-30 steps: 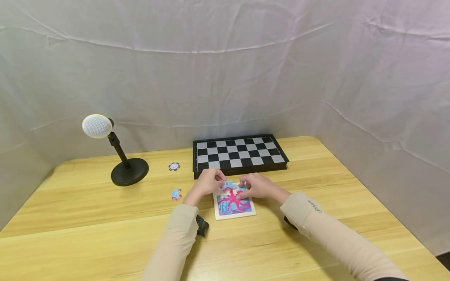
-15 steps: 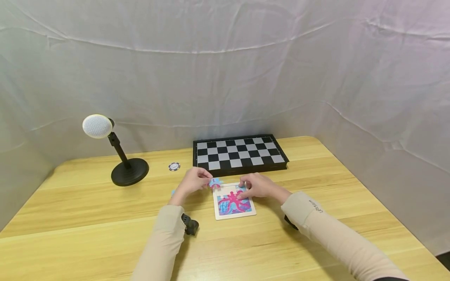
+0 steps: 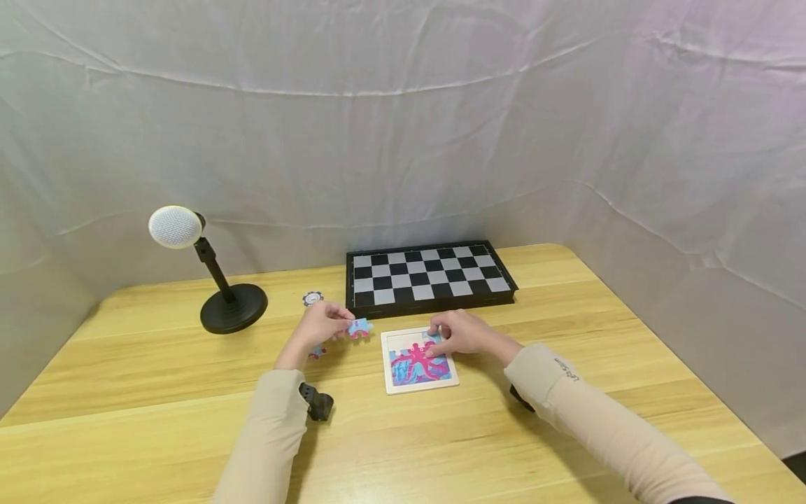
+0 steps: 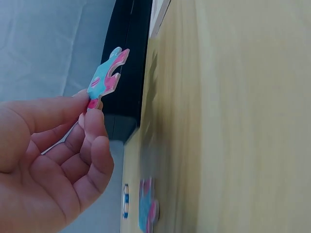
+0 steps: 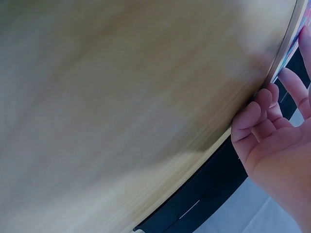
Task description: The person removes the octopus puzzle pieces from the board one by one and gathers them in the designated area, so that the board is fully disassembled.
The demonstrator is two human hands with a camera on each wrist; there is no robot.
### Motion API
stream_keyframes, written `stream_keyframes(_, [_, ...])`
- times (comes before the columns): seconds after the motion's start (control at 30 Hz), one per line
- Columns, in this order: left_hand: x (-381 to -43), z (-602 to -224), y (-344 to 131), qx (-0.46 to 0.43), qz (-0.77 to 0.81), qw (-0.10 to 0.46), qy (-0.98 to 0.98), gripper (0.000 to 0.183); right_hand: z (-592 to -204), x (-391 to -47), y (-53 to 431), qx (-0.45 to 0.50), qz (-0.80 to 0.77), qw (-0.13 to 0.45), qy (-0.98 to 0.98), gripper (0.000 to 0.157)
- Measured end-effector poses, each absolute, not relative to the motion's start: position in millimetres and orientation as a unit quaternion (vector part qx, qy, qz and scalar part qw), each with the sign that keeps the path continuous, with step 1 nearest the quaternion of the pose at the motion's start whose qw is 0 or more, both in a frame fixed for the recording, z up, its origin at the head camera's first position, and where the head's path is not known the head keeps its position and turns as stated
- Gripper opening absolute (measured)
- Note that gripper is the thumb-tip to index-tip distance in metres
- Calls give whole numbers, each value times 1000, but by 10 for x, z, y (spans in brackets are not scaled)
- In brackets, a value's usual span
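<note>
Between thumb and fingertips, my left hand [image 3: 320, 326] pinches a blue and pink jigsaw piece [image 4: 105, 77], raised above the table left of the puzzle tray. The white-rimmed jigsaw puzzle [image 3: 415, 367] lies flat and shows a pink octopus; its upper left part is bare. My right hand [image 3: 462, 332] holds the puzzle at its right side, thumb on the picture and index finger by the upper right corner. In the right wrist view, the other fingers [image 5: 248, 119] curl beside the tray edge. Another jigsaw piece [image 3: 317, 352] lies on the table, partly hidden behind the left hand.
A black-and-white checkered board [image 3: 431, 276] in a black case stands behind the puzzle. To the left are a round poker chip [image 3: 312, 298] and a microphone [image 3: 175, 227] on a black stand. Pale cloth [image 3: 378, 140] hangs behind the wooden table [image 3: 157, 420].
My left hand has lifted the jigsaw piece from the puzzle's upper left and carried it leftward, baring that part of the tray. The right hand has stayed in place.
</note>
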State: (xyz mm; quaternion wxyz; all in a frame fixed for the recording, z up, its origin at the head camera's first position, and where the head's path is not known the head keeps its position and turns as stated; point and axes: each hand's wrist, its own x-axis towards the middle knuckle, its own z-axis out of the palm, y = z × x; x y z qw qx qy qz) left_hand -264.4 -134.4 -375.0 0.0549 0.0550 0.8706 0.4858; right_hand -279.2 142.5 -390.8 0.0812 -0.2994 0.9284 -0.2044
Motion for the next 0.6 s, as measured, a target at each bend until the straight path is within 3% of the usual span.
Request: stream_keyframes(0.6, [-2652,-3777,-1568,66,410,67,907,7,-3899,-2791,1429,-297,-219,101,924,30])
